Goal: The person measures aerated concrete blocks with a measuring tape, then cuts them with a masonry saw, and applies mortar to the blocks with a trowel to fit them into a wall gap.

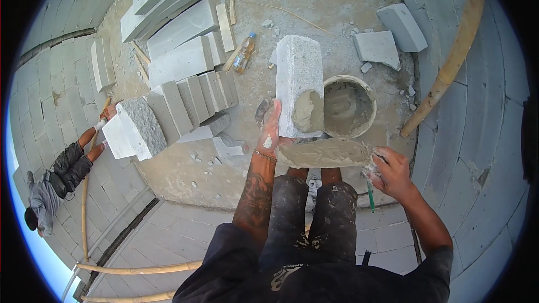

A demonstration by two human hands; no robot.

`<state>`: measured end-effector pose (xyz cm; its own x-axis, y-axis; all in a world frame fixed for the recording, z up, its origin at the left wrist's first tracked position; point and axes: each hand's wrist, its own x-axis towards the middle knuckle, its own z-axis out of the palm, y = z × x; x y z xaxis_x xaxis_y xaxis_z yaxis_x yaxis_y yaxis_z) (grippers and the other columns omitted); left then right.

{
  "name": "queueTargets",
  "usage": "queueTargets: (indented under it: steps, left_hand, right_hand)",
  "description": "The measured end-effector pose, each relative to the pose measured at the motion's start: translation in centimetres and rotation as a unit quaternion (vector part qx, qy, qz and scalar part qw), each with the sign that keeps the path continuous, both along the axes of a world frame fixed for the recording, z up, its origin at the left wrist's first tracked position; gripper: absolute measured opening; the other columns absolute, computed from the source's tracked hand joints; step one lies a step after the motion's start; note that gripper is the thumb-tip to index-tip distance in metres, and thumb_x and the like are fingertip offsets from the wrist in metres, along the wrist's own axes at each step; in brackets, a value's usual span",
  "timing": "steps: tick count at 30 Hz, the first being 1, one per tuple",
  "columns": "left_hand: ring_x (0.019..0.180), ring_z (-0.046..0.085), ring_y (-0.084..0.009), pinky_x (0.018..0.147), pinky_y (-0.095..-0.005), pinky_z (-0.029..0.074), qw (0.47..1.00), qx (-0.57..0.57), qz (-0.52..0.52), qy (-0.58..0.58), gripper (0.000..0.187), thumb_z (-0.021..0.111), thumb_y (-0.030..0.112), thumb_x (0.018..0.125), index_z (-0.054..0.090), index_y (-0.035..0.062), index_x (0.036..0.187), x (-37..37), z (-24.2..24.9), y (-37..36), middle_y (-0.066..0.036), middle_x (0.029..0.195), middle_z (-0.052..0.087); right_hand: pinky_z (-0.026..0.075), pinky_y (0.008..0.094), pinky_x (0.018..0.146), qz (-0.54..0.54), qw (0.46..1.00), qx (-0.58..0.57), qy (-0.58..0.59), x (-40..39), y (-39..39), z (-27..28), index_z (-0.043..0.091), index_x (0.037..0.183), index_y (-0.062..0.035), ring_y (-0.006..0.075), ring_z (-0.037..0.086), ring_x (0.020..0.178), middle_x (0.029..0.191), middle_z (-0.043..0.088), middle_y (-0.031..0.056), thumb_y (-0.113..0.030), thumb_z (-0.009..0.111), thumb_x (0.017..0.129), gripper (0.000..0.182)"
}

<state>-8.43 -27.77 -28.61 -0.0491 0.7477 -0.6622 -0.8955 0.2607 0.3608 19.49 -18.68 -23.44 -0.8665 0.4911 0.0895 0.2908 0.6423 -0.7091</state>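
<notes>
A white lightweight block (299,73) stands in front of me, with a patch of wet grey mortar (308,111) on its near part. My left hand (270,126) lies against the block's left side, with its fingers pointing up along it. In my right hand (389,173) is the handle end of a long, mortar-coated trowel (325,153), which lies across in front of the block's near end. Right beside the block is a round bucket (373,101) with grey mortar inside.
Stacked blocks (185,59) fill the left side, near a plastic bottle (244,53). Two block pieces (377,48) lie at upper right, by a bamboo pole (449,67). Another person (56,182) is at far left, hands near a block. Block walls surround the floor.
</notes>
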Motion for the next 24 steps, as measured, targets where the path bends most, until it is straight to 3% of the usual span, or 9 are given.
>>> queueTargets:
  steps: [2, 6, 8, 12, 15, 17, 18, 20, 24]
  left_hand:
    - [0.115, 0.047, -0.0211, 0.094, -0.0379, 0.04, 0.998, 0.005, -0.004, -0.065, 0.057, 0.04, 0.046, 0.091, 0.034, 0.0085, 0.133, 0.0, 0.1, -0.6, -0.008, 0.127, 0.047]
    - [0.114, 0.048, -0.0249, 0.096, -0.0411, 0.038, 0.998, -0.019, -0.003, -0.06, 0.061, 0.035, 0.051, 0.09, 0.037, 0.0044, 0.13, -0.1, -0.1, -1.6, -0.011, 0.127, 0.047]
    - [0.115, 0.047, -0.0213, 0.096, -0.0375, 0.038, 0.995, 0.016, -0.014, -0.092, 0.055, 0.039, 0.044, 0.092, 0.033, 0.0084, 0.134, -0.4, 0.0, -2.2, -0.008, 0.129, 0.045]
    - [0.117, 0.045, -0.021, 0.097, -0.0373, 0.038, 0.995, 0.028, -0.02, -0.089, 0.057, 0.038, 0.044, 0.092, 0.031, 0.0071, 0.134, -0.6, 0.3, -3.2, -0.009, 0.13, 0.044]
    - [0.118, 0.044, -0.0211, 0.098, -0.0372, 0.037, 0.991, 0.062, -0.024, -0.114, 0.057, 0.039, 0.043, 0.092, 0.031, 0.006, 0.134, -1.0, 0.0, -4.2, -0.009, 0.13, 0.044]
    - [0.119, 0.044, -0.0215, 0.098, -0.0374, 0.037, 0.994, 0.038, -0.027, -0.098, 0.058, 0.04, 0.044, 0.091, 0.031, 0.0058, 0.134, -1.1, 0.2, -4.6, -0.01, 0.131, 0.043]
    - [0.119, 0.044, -0.0215, 0.098, -0.0374, 0.037, 0.994, 0.038, -0.028, -0.098, 0.058, 0.04, 0.044, 0.091, 0.031, 0.0058, 0.134, -1.2, 0.2, -4.9, -0.01, 0.131, 0.043]
    - [0.119, 0.044, -0.0217, 0.099, -0.0372, 0.037, 0.993, 0.043, -0.026, -0.108, 0.058, 0.041, 0.043, 0.091, 0.031, 0.0056, 0.134, -1.4, 0.0, -5.4, -0.011, 0.131, 0.043]
    - [0.119, 0.043, -0.0285, 0.098, -0.0439, 0.036, 0.999, -0.022, -0.032, -0.028, 0.067, 0.04, 0.051, 0.088, 0.029, 0.0045, 0.135, -1.2, 0.0, -5.4, -0.015, 0.133, 0.04]
  right_hand:
    - [0.048, 0.0368, 0.06, -0.003, 1.0, 0.007, -0.015, -0.3, 1.1, -0.1, 0.056, 0.093, 0.0024, 0.0299, 0.059, 0.073, 0.09, 0.057, 0.0139, -0.013, 0.07, 0.059, 0.039]
    - [0.047, 0.0371, 0.059, -0.013, 0.998, 0.015, -0.053, -0.8, 3.5, 0.9, 0.056, 0.096, 0.0017, 0.0284, 0.058, 0.07, 0.087, 0.056, 0.0125, -0.012, 0.069, 0.062, 0.039]
    - [0.046, 0.0375, 0.058, -0.013, 0.993, -0.018, -0.116, -1.0, 4.4, 1.4, 0.056, 0.1, 0.0018, 0.0291, 0.057, 0.067, 0.085, 0.055, 0.0127, -0.011, 0.068, 0.065, 0.039]
    - [0.045, 0.0372, 0.058, -0.024, 0.989, -0.034, -0.145, -1.7, 6.5, 1.9, 0.056, 0.103, 0.0024, 0.0304, 0.055, 0.065, 0.081, 0.054, 0.0134, -0.009, 0.065, 0.069, 0.037]
    - [0.045, 0.0361, 0.057, -0.041, 0.993, -0.039, -0.107, -2.2, 8.2, 1.1, 0.056, 0.103, 0.0027, 0.0318, 0.055, 0.066, 0.08, 0.055, 0.0157, -0.009, 0.062, 0.072, 0.033]
    - [0.043, 0.0317, 0.054, 0.002, 1.0, -0.007, -0.013, -2.2, 9.6, -0.3, 0.055, 0.102, 0.0029, 0.0235, 0.055, 0.059, 0.075, 0.055, 0.0124, -0.01, 0.057, 0.079, 0.026]
    - [0.043, 0.0317, 0.054, 0.001, 1.0, -0.007, -0.013, -2.5, 10.0, 0.1, 0.055, 0.102, 0.0029, 0.0235, 0.055, 0.059, 0.075, 0.055, 0.0124, -0.01, 0.057, 0.079, 0.026]
    - [0.041, 0.0269, 0.05, -0.019, 0.931, -0.34, -0.13, -3.3, 10.6, 1.4, 0.055, 0.1, 0.0034, 0.013, 0.051, 0.053, 0.071, 0.053, 0.0075, -0.011, 0.051, 0.085, 0.021]
    - [0.039, 0.0244, 0.048, -0.052, 0.879, -0.458, -0.121, -3.5, 6.4, 1.6, 0.054, 0.098, 0.004, 0.008, 0.046, 0.051, 0.066, 0.051, 0.0046, -0.01, 0.048, 0.087, 0.019]
